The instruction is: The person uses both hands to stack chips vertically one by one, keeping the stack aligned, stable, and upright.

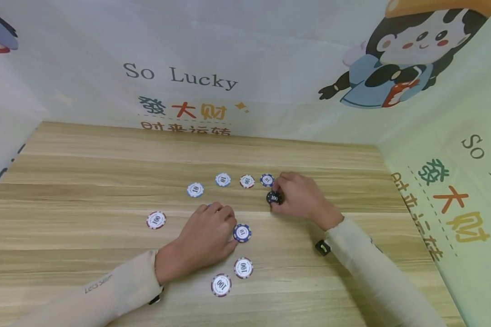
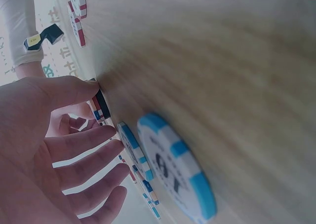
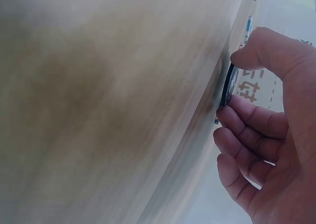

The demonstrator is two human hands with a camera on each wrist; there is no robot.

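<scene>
Your right hand (image 1: 302, 195) pinches the black chip (image 1: 273, 198), just nearside of the far dark-blue chip (image 1: 267, 180); left hand (image 1: 206, 236) sits at the near dark-blue chip (image 1: 242, 233), grip unclear.

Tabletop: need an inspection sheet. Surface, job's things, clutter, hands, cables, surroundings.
Surface: wood-grain tabletop, chips spread across its middle.
Job's things: four red-edged chips, two dark-blue-edged chips, at least two light-blue-edged chips, one black chip marked 100.
Clutter: nothing seen.
Left hand: thumb and fingers beside the nearer dark-blue-edged chip; whether it grips is unclear.
Right hand: pinches the black chip between thumb and fingers.
Cables: nothing seen.
Surroundings: pale printed backdrop behind and at both sides, with "So Lucky" and cartoon figures; small black device at the right cuff.
</scene>
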